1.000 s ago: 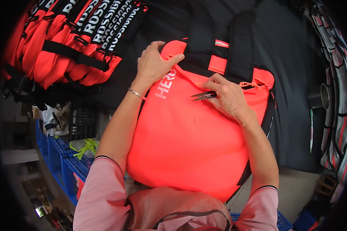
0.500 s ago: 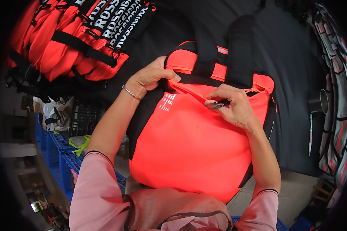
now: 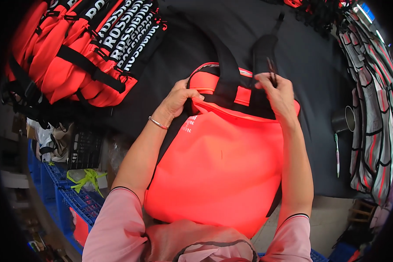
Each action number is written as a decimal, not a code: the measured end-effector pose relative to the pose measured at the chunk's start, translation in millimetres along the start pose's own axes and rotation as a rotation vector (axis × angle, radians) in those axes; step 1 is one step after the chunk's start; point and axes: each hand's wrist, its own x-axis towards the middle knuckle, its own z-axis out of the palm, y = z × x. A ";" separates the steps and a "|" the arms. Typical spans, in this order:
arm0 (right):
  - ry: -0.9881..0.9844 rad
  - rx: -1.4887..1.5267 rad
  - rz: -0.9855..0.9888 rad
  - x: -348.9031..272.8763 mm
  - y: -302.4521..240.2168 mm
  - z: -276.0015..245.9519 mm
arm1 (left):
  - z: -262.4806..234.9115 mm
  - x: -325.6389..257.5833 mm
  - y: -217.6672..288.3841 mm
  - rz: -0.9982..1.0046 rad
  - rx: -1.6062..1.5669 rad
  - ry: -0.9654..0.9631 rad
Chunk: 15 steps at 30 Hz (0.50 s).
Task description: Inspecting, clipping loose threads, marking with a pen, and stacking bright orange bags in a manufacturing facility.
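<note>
A bright orange-red backpack with black sides lies in front of me, its top end pointing away. My left hand is closed on the backpack's upper left edge, thumb on top beside the long zip opening. Over the upper right of the backpack, my right hand is closed around small dark thread snips, whose slim ends stick up past the fingers. Its fingertips are by the base of the right black shoulder strap. The left shoulder strap stretches away over the black table cover.
A stack of similar red bags fills the far left of the black-covered table. At right are a metal cup, a toothbrush and a pile of grey bags. Blue crates stand lower left.
My right hand has moved up and away from the backpack's front panel to the shoulder strap, snips still in it. The zip edge now lies flatter. My left hand keeps its hold.
</note>
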 end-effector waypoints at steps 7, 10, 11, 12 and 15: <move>0.002 -0.130 0.156 90.4 53.4 53.8 | 42.2 -13.6 -3.0 0.941 1.175 0.407; -0.033 0.215 0.292 97.3 28.1 58.7 | 42.5 -21.6 6.4 1.084 1.294 0.270; -0.056 0.379 0.387 91.6 13.4 58.5 | 38.1 -21.7 6.7 1.090 1.301 0.282; 0.002 0.493 0.331 84.3 7.0 52.1 | 35.7 -18.0 4.9 1.005 1.162 0.282; 0.175 0.549 0.191 48.0 -21.7 40.6 | 31.4 -3.5 7.7 0.860 0.935 0.392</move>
